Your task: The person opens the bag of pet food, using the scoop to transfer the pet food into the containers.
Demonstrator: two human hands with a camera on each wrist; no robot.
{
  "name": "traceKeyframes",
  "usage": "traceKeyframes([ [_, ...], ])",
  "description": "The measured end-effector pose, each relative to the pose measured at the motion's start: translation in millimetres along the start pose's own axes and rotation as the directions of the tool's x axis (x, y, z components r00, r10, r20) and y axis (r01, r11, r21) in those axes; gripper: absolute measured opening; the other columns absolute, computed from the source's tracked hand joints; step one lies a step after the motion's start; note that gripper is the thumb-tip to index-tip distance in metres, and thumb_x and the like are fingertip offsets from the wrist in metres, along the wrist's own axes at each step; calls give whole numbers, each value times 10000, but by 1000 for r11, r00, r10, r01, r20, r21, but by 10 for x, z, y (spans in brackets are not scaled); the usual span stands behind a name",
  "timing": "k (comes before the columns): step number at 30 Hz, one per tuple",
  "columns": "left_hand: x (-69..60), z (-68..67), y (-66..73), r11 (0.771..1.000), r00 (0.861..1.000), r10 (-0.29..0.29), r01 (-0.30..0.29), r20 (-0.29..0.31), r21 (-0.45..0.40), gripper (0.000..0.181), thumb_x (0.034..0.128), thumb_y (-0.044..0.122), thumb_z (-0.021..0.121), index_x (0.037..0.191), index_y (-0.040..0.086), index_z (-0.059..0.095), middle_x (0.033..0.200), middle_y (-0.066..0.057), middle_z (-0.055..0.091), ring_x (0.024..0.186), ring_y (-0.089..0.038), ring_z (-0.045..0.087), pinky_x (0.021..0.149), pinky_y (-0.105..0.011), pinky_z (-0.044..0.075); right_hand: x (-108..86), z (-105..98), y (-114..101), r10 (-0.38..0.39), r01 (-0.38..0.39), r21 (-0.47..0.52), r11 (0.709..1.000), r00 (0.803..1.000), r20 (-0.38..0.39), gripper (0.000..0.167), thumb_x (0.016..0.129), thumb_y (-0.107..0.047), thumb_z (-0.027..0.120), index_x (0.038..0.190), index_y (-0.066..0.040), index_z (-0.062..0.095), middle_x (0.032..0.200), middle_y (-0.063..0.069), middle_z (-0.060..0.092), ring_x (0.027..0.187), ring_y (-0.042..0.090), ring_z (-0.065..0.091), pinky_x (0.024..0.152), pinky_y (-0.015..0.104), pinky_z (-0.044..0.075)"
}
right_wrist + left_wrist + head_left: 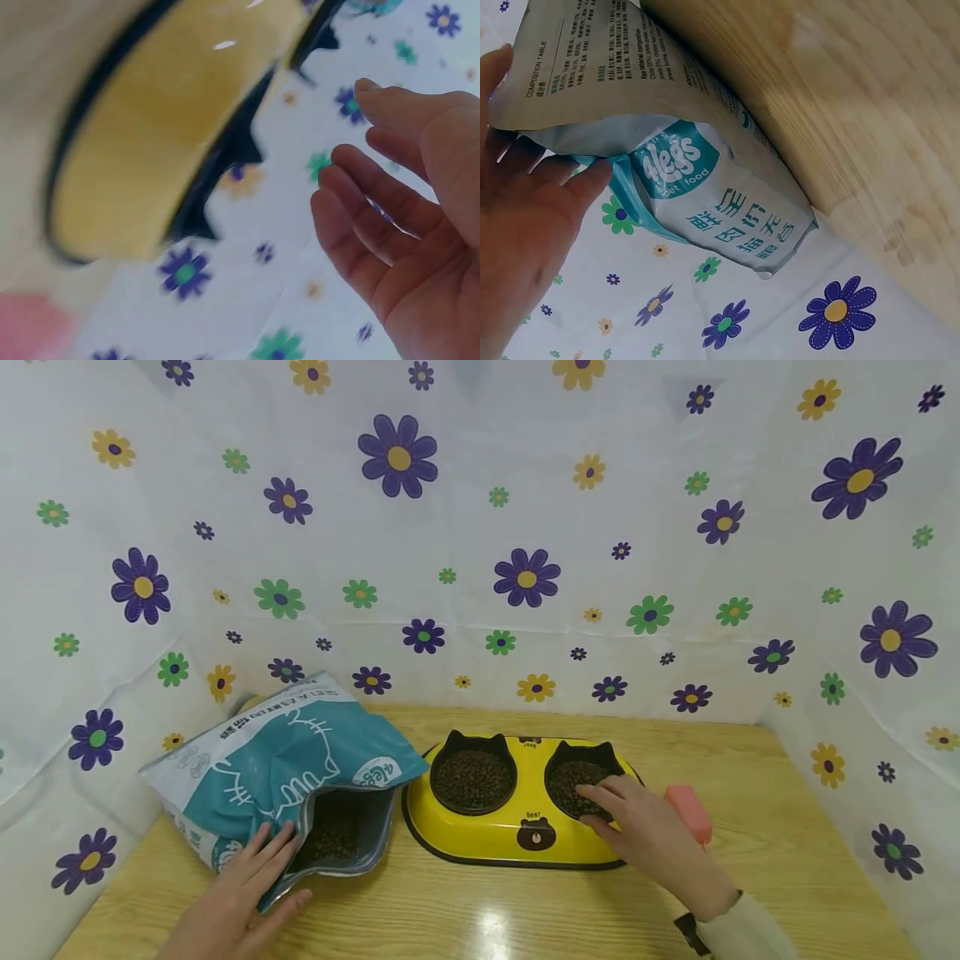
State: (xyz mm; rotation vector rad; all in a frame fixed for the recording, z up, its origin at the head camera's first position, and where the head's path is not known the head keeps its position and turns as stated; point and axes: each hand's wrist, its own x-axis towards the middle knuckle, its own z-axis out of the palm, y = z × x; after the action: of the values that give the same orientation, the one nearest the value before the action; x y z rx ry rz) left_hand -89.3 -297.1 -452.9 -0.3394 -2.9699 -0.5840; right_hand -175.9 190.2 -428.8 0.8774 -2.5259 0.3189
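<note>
A teal and white cat food bag (277, 760) lies on its side at the left, its mouth facing the front right with brown kibble (333, 839) inside. My left hand (240, 885) rests fairly straight fingers on the bag beside its mouth, thumb apart; the left wrist view shows the fingers against the bag's printed side (675, 161). To the right stands a yellow double feeder (480, 843) with two black cat-eared bowls. Kibble fills the left bowl (474, 777) and lies in the right bowl (577, 777). Over the right bowl hovers my right hand (648, 827), loosely bent and holding nothing visible.
A pink object (688, 814) lies right of the feeder, partly behind the right hand. The wooden table (450, 918) meets a white flower-printed cloth (465, 543) at the back and both sides. The feeder (180, 82) looks blurred in the right wrist view.
</note>
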Motion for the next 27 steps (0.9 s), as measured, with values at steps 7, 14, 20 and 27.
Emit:
traceKeyframes([
  [7, -25, 39, -102, 982, 993, 110, -103, -37, 156, 633, 871, 265, 802, 1454, 130, 595, 1513, -94, 573, 1615, -212, 134, 1252, -534, 250, 781, 264, -416, -235, 232, 62, 971, 970, 53, 369, 891, -215, 811, 1240, -133, 721, 1077, 7, 726, 952, 151, 662, 814, 259, 596],
  [14, -56, 45, -121, 941, 972, 210, -172, -103, 290, 632, 748, 270, 883, 1342, 160, 700, 1376, -14, 690, 1590, -27, 40, 1166, -487, 403, 1359, 646, -788, -384, 381, 85, 921, 923, 27, 382, 918, -198, 785, 1283, -120, 700, 1172, 4, 721, 1047, 150, 669, 919, 252, 576],
  [20, -56, 21, -115, 925, 965, 250, -214, -78, 314, 714, 654, 236, 938, 1324, 159, 707, 1328, -6, 716, 1582, -158, 256, 1185, -415, 419, 1538, 878, -993, -432, 434, -24, 901, 900, 54, 251, 982, -170, 699, 1232, -162, 719, 1187, -22, 724, 1115, 139, 660, 988, 231, 549],
  [27, -62, -18, -84, 897, 923, 346, -273, -169, 349, 734, 492, 34, 937, 1199, 98, 754, 1165, -32, 770, 1475, -93, 454, 1210, -107, -139, 1579, 996, -1098, -427, 437, -120, 892, 899, 101, 167, 1019, -193, 649, 1161, -167, 732, 1115, -36, 725, 1004, 125, 644, 923, 184, 560],
])
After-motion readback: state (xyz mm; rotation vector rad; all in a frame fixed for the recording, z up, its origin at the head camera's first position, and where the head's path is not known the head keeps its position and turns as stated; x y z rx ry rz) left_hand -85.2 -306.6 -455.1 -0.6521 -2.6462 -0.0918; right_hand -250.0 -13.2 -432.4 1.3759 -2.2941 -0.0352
